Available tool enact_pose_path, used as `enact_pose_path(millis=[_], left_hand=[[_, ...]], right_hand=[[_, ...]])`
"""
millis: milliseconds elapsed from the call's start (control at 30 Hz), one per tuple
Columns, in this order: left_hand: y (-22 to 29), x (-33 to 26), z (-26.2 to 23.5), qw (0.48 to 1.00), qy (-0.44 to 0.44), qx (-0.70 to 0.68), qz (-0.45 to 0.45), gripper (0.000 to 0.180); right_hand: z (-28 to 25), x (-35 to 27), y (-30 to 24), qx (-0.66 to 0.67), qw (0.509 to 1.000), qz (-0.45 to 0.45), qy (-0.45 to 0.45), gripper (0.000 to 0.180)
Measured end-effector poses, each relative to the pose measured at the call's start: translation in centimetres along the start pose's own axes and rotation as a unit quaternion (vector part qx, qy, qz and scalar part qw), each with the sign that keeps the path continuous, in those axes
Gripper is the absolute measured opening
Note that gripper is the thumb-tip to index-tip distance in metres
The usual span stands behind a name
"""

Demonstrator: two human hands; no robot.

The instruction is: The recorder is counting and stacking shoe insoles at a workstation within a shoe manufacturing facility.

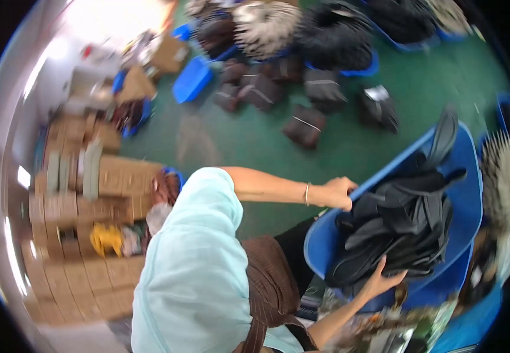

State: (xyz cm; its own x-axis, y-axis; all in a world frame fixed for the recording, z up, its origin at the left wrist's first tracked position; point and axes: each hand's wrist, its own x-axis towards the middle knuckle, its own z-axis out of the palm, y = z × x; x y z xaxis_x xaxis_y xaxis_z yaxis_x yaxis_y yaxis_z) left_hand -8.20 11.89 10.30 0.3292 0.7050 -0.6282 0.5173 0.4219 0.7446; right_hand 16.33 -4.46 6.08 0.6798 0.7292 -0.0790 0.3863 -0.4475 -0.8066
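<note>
Dozens of brown cartons (96,273) stand stacked far left of the blue tub (467,188), outermost ones bent and hard to make out near the fisheye edge. On that same side we see a yellow bundle (106,238), contents unclear. Next toward the tub comes the mint sleeve (190,276), hiding the floor behind it, with a brown ribbed garment (272,270) beside it. Green floor (249,141) runs left of and beyond the tub, bearing several dark bundles (305,125), the nearer ones apart from the tub. Beyond those, a pale spiky pile (266,26) is cut off by the top of the view.

Left hand (338,194): clamped on the tub's left rim; we can't see all its fingertips. The black pieces (405,206) lie heaped inside the tub, right of that hand, overlapping so much that we can't count them. Right hand (381,282): at the tub's near side, thumb and fingers spread apart, just in front of the heap; we can't tell how firmly it touches. Below the tub, clear plastic (384,329) is blurred. Right of the tub, a grey bristly pile (499,176) is smeared too.
</note>
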Motion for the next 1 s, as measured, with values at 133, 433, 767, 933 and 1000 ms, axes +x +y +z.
enact_pose_path(millis=[133,433,767,933,1000], left_hand=[[-2.7,-10.9,-3.6,0.988,0.124,-0.090,-0.008,0.039],[-17.7,-31.0,-4.7,0.820,0.304,-0.454,-0.170,0.040],[-40.4,-32.7,-1.8,0.604,0.446,-0.623,-0.221,0.025],[-52.1,-27.3,-2.8,0.516,0.514,-0.662,-0.176,0.028],[-57.0,-23.4,-3.2,0.476,0.515,-0.696,-0.152,0.028]], right_hand=[[0.5,-1.9,-5.2,0.070,0.972,-0.150,-0.169,0.075],[5.0,-9.7,-16.7,0.097,0.804,-0.310,-0.497,0.092],[14.8,-18.1,-15.1,-0.059,0.827,-0.237,-0.507,0.048],[16.5,-20.6,-7.5,-0.144,0.834,-0.099,-0.524,0.037],[16.0,-21.7,-5.1,-0.193,0.823,-0.052,-0.531,0.032]])
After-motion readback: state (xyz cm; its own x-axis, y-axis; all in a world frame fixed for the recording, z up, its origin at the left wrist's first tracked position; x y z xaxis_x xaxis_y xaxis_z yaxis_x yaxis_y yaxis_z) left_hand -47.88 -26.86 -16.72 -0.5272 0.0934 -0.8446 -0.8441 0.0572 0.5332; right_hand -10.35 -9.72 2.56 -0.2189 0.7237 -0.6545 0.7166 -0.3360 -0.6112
